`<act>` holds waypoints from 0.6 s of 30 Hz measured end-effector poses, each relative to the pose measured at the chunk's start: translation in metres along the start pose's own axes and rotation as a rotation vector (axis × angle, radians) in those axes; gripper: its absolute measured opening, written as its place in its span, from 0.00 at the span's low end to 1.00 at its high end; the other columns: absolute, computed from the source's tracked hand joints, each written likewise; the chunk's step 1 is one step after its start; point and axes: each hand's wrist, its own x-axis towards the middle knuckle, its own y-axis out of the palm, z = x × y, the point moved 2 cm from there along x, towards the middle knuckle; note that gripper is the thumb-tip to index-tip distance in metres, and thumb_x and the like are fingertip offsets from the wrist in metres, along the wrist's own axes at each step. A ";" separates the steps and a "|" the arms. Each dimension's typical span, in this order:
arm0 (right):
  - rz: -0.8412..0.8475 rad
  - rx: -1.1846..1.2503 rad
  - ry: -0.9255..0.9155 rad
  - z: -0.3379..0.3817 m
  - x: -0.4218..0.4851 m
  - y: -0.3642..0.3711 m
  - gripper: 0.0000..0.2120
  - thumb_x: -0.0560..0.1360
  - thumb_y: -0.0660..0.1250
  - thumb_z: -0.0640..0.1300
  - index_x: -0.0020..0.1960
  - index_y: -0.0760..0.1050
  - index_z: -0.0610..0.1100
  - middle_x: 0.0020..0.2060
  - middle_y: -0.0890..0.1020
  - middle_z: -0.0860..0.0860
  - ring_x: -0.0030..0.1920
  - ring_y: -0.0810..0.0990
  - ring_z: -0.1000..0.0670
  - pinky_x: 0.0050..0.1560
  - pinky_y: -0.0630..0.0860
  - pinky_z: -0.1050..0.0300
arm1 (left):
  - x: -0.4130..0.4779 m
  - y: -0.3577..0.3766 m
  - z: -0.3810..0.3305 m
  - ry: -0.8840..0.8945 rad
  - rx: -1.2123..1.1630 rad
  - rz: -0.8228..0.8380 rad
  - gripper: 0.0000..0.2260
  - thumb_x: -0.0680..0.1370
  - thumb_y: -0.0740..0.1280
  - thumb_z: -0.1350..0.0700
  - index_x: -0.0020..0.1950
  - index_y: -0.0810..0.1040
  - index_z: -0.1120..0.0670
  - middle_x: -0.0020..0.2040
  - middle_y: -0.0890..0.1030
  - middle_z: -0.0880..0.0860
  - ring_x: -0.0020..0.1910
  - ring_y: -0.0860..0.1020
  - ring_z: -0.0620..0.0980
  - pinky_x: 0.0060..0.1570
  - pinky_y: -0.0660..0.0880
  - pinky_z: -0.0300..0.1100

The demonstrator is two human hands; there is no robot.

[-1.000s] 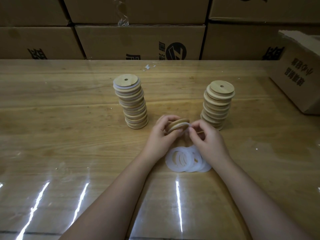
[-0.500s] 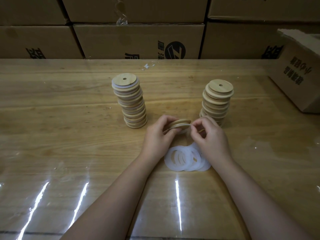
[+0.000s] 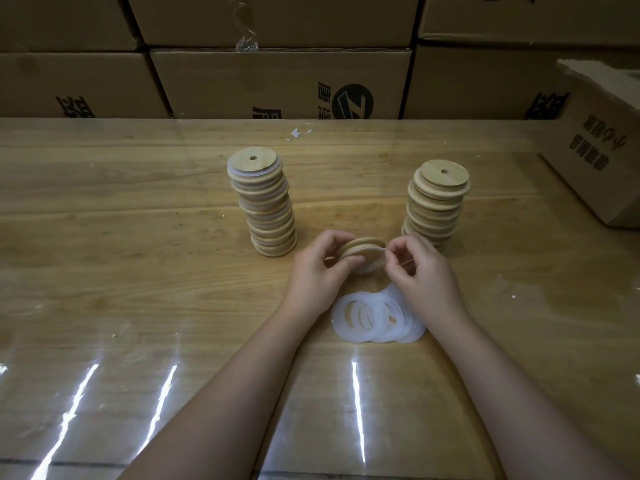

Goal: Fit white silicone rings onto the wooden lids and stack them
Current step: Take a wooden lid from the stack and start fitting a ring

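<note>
My left hand grips a round wooden lid by its left edge, just above the table. My right hand pinches a white silicone ring at the lid's right rim; the ring sits partly round the lid. A pile of loose white rings lies on the table below my hands. To the left stands a stack of lids with white rings. On the right stands a stack of bare wooden lids, its base partly hidden by my right hand.
The wooden table is covered with a glossy clear sheet. Cardboard boxes line the far edge, and an open cardboard box stands at the right. Small white scraps lie near the back.
My hands have stayed in place, working the ring round the lid; the lid has tipped slightly flatter. Both stacks are unchanged.
</note>
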 end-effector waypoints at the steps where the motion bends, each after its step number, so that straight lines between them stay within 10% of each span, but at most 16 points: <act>1: 0.016 0.022 0.013 -0.001 0.000 0.000 0.03 0.74 0.66 0.40 0.43 0.74 0.48 0.39 0.76 0.58 0.39 0.77 0.57 0.40 0.76 0.57 | 0.000 0.000 0.000 -0.009 -0.001 0.006 0.13 0.71 0.73 0.63 0.47 0.76 0.47 0.43 0.80 0.42 0.44 0.79 0.42 0.45 0.74 0.38; 6: 0.051 0.145 0.052 -0.005 0.000 0.001 0.08 0.73 0.67 0.36 0.43 0.73 0.49 0.38 0.76 0.58 0.39 0.75 0.62 0.38 0.70 0.72 | 0.000 0.000 0.001 -0.057 -0.075 0.034 0.14 0.71 0.72 0.65 0.47 0.75 0.47 0.43 0.81 0.45 0.43 0.79 0.42 0.45 0.75 0.38; 18: 0.027 0.000 -0.002 -0.002 0.000 0.000 0.04 0.73 0.66 0.42 0.44 0.73 0.50 0.38 0.75 0.60 0.37 0.76 0.57 0.36 0.75 0.57 | 0.001 -0.001 0.003 -0.141 -0.291 0.044 0.11 0.72 0.70 0.68 0.49 0.77 0.53 0.45 0.83 0.52 0.46 0.81 0.46 0.48 0.76 0.40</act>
